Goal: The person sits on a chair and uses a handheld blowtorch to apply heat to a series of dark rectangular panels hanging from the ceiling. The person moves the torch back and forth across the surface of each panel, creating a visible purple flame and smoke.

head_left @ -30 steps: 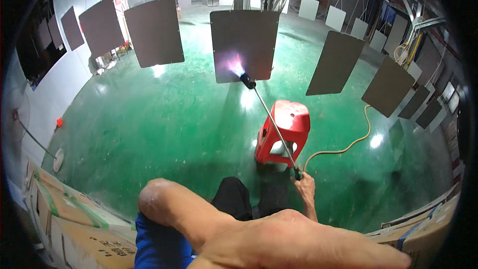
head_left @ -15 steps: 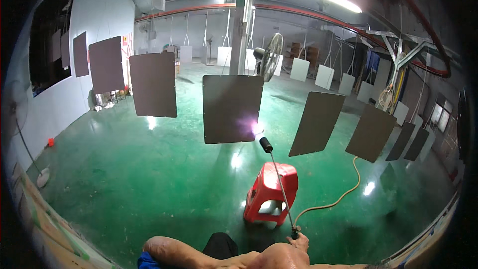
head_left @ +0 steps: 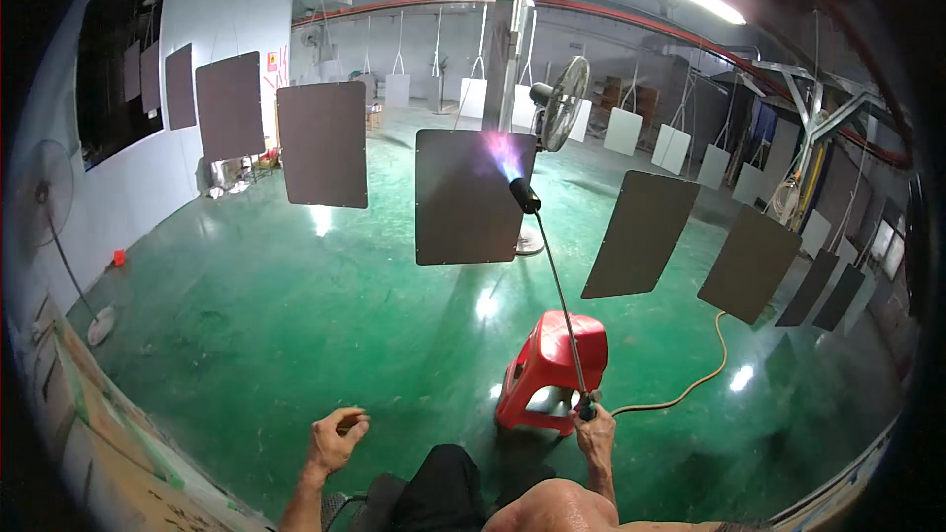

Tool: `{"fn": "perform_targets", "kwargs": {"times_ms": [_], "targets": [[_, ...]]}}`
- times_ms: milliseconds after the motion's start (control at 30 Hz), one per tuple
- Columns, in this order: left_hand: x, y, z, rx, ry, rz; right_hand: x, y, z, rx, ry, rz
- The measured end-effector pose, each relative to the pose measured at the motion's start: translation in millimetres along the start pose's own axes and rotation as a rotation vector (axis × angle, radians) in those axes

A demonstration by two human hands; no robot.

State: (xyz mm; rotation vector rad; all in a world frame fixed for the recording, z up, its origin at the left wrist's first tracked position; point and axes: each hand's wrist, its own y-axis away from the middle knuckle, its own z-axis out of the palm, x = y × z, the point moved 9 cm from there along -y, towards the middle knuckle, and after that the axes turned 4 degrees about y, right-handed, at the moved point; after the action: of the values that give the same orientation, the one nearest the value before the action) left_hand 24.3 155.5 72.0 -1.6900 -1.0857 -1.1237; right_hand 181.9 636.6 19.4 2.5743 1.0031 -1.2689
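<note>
My right hand (head_left: pixel 595 431) is closed round the handle of a long gas torch (head_left: pixel 560 281). Its thin metal tube slants up and away to a black burner head (head_left: pixel 524 195). A blue and purple flame (head_left: pixel 505 155) burns from that head in front of the upper right part of a dark grey rounded panel (head_left: pixel 468 212), which hangs upright. Whether the flame touches the panel, I cannot tell. Over the floor at lower left, my left hand (head_left: pixel 338 441) is raised, its fingers loosely curled with a gap at the thumb and nothing visible in them.
A red plastic stool (head_left: pixel 574 340) stands behind the torch tube. A tan hose (head_left: pixel 680 399) runs from my right hand across the green floor. More grey panels (head_left: pixel 323 143) hang on both sides. Behind the middle panel stands a large fan (head_left: pixel 565 103); another fan (head_left: pixel 44 192) is at far left.
The torch head and flame have moved up from the panel's lower right corner to its upper right part. My left hand has come into view at lower left. The view has shifted slightly.
</note>
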Motion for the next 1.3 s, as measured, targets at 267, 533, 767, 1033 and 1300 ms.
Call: {"fn": "perform_targets", "kwargs": {"times_ms": [267, 533, 767, 1033, 1300], "targets": [[-239.3, 94.2, -47.4, -0.17, -0.32, -0.786, -73.4, -22.2, 41.6, -0.095, -0.074, -0.08], [-229.1, 69.6, -47.6, -0.171, -0.497, -0.62, -97.6, -14.5, 72.5, -0.187, -0.056, -0.144], [-220.6, 76.4, -46.6, -0.193, -0.483, -0.65, -67.5, 7.9, 87.4, -0.288, 0.148, -0.071], [-228.3, 78.4, -50.1, -0.193, -0.509, -0.68, -36.3, 40.6, 88.3, -0.34, 0.293, -0.027], [-238.6, 82.6, -48.6, -0.231, -0.52, -0.86, 36.3, 56.1, 37.3, -0.235, 0.321, 0.126]]}}
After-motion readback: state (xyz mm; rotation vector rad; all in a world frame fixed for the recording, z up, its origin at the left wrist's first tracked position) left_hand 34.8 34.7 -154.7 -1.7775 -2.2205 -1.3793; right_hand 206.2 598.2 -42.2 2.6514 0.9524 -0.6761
